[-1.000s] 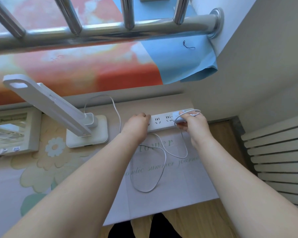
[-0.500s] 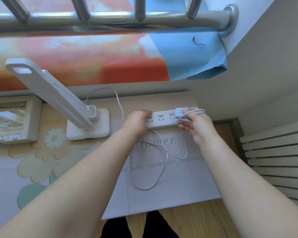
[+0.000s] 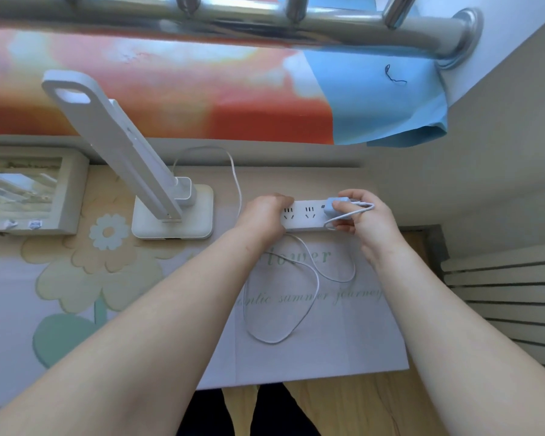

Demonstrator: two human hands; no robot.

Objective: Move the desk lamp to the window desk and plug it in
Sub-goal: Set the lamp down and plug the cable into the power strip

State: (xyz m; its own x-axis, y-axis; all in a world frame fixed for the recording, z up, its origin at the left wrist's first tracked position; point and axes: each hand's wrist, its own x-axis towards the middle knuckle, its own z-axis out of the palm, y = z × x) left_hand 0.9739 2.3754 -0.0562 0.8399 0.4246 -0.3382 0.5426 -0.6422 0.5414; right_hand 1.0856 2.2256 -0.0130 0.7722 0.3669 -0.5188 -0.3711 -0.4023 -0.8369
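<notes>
Left hand (image 3: 265, 217) is gripping power strip (image 3: 299, 224), likely steadying it; right hand (image 3: 370, 223) is pinching plug (image 3: 334, 207) at right-end socket, seating unclear.

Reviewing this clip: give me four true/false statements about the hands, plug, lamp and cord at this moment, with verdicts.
1. The left hand grips the left end of the power strip. True.
2. The right hand holds nothing. False: it pinches the plug at the power strip's right end.
3. The desk lamp lies on its side. False: it stands on its base, left of the power strip.
4. Slack cord loops on the desk, nearer the person than the power strip. True.
</notes>
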